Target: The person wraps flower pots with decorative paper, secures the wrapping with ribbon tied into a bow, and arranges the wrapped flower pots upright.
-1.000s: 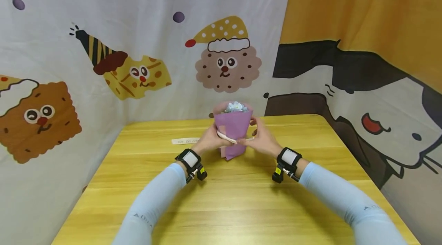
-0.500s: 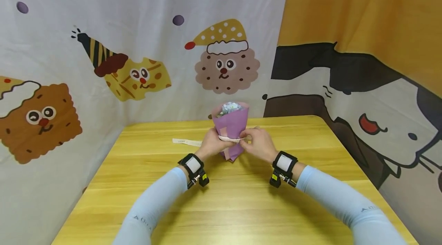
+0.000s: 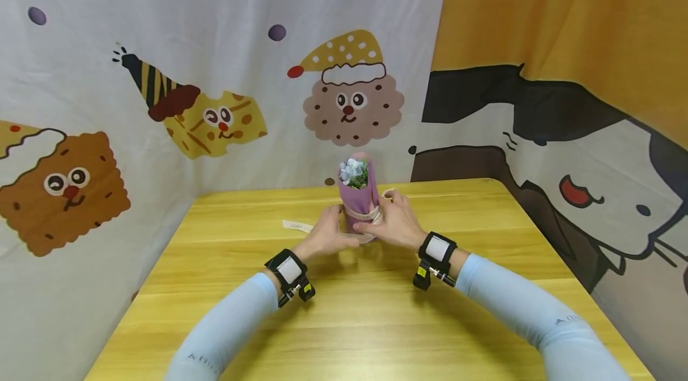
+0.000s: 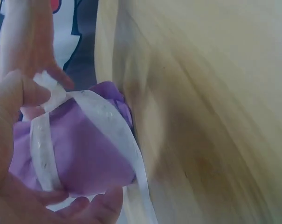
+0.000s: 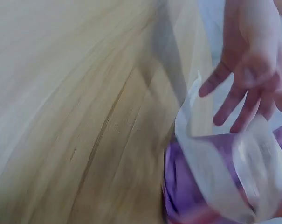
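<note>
A small bouquet of pale blue flowers in purple wrapping paper stands at the far part of the table. A printed white ribbon is wound round its lower part, and a loose length runs down beside it. My right hand grips the bouquet from the right, its thumb across the front over the ribbon. My left hand is at the bouquet's left side; in the right wrist view its fingers are spread and not wrapped round the paper.
The ribbon's free end lies on the wooden table to the left of the bouquet. Behind the table hangs a cartoon-printed curtain.
The bouquet has turned, so its flowers now face left and forward. My left hand has loosened from the bouquet and shifted slightly left and down, while my right hand has taken hold of it.
</note>
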The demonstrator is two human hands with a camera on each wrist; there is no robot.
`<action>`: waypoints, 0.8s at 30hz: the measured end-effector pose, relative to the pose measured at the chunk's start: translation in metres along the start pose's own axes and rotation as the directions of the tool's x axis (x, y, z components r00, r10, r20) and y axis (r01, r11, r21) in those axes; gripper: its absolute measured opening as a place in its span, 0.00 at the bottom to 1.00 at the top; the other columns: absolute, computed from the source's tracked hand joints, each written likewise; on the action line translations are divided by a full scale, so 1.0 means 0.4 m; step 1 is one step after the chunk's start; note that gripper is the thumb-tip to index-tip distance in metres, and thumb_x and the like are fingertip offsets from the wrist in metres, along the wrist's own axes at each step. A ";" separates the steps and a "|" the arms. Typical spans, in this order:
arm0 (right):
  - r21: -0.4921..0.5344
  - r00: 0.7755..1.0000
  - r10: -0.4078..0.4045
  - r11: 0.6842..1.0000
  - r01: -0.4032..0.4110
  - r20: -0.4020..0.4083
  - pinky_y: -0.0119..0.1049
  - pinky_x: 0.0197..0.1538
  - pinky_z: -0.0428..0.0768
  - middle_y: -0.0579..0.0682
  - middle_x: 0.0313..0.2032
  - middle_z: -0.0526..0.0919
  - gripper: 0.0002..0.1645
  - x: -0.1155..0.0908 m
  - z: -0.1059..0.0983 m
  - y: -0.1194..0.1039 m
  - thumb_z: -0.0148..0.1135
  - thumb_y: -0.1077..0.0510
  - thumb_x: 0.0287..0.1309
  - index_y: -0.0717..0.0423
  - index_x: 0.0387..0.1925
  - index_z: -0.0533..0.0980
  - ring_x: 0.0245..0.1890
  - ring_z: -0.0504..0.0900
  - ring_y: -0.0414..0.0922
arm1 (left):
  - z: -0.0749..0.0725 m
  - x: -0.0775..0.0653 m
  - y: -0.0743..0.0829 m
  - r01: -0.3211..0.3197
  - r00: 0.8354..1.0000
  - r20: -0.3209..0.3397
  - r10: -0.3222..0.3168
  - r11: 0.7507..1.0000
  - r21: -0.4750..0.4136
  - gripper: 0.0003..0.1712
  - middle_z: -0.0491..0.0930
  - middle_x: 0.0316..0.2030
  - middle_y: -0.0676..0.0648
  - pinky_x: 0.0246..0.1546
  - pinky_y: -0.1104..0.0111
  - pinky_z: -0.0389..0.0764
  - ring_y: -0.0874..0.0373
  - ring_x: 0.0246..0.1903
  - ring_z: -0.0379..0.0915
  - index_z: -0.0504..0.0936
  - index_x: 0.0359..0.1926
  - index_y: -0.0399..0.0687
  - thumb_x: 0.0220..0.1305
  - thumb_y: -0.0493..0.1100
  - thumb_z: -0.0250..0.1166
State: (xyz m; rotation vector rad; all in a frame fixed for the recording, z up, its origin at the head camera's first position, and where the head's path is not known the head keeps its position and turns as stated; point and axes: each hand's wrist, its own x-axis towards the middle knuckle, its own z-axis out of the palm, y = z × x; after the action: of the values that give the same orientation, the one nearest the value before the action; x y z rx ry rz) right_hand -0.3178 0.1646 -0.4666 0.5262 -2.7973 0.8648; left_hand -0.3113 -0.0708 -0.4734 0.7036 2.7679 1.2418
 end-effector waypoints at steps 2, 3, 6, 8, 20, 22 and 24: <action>0.102 0.998 0.056 0.993 -0.059 0.025 0.60 0.68 0.76 0.58 0.73 0.78 0.63 0.011 0.004 0.015 0.81 0.24 0.56 0.42 0.85 0.67 0.70 0.70 0.59 | 0.005 -0.008 0.007 0.003 0.999 0.038 -0.004 1.000 0.027 0.56 0.70 0.77 0.28 0.76 0.39 0.79 0.32 0.74 0.74 0.68 0.81 0.36 0.56 0.49 0.84; 0.145 0.997 0.072 0.987 -0.076 0.032 0.60 0.68 0.76 0.56 0.73 0.78 0.64 0.017 0.005 0.023 0.82 0.25 0.56 0.40 0.86 0.64 0.69 0.69 0.58 | 0.007 -0.007 0.008 -0.008 0.998 0.056 0.005 0.999 0.049 0.55 0.67 0.79 0.28 0.77 0.38 0.77 0.31 0.76 0.72 0.68 0.81 0.38 0.57 0.49 0.83; 0.252 0.997 0.058 0.966 -0.066 0.040 0.63 0.74 0.77 0.51 0.77 0.77 0.65 0.039 0.011 0.049 0.86 0.32 0.56 0.38 0.86 0.60 0.74 0.74 0.58 | 0.012 0.012 0.006 -0.051 0.997 0.054 0.046 0.993 0.105 0.45 0.71 0.77 0.31 0.73 0.39 0.82 0.34 0.73 0.76 0.75 0.74 0.41 0.60 0.50 0.82; 0.293 0.998 0.053 0.954 -0.064 0.045 0.64 0.77 0.77 0.50 0.78 0.77 0.66 0.053 0.012 0.063 0.87 0.34 0.55 0.37 0.86 0.59 0.77 0.77 0.58 | 0.010 0.038 -0.004 -0.048 0.999 0.016 0.046 0.993 0.107 0.39 0.75 0.72 0.32 0.67 0.43 0.86 0.37 0.68 0.79 0.77 0.68 0.39 0.61 0.50 0.81; 0.291 0.975 0.050 0.950 -0.114 0.216 0.66 0.84 0.71 0.56 0.77 0.80 0.53 0.105 -0.032 0.108 0.90 0.49 0.54 0.47 0.79 0.73 0.81 0.74 0.62 | -0.041 0.160 -0.074 0.011 0.992 0.125 0.030 0.949 -0.316 0.65 0.72 0.78 0.35 0.70 0.46 0.86 0.33 0.69 0.80 0.56 0.88 0.48 0.55 0.31 0.83; 0.270 0.975 -0.014 0.962 -0.048 0.222 0.66 0.84 0.70 0.57 0.76 0.81 0.50 0.109 -0.036 0.110 0.89 0.51 0.55 0.49 0.77 0.76 0.80 0.75 0.62 | -0.041 0.163 -0.079 -0.019 0.988 0.139 0.066 0.948 -0.317 0.62 0.75 0.76 0.36 0.72 0.46 0.84 0.35 0.70 0.79 0.61 0.84 0.47 0.52 0.31 0.85; 0.262 0.973 -0.063 0.965 0.003 0.221 0.66 0.85 0.69 0.58 0.75 0.81 0.48 0.107 -0.039 0.107 0.88 0.54 0.56 0.50 0.76 0.77 0.79 0.75 0.62 | -0.039 0.162 -0.083 -0.034 0.987 0.137 0.081 0.947 -0.320 0.59 0.77 0.74 0.37 0.74 0.46 0.83 0.38 0.71 0.79 0.65 0.81 0.46 0.51 0.32 0.86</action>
State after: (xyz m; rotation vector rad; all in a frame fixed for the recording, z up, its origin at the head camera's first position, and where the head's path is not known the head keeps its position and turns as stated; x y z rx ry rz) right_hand -0.3729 0.1943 -0.4649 0.7546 -2.8804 1.2484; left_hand -0.3858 -0.0742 -0.4766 0.8130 2.3671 1.5285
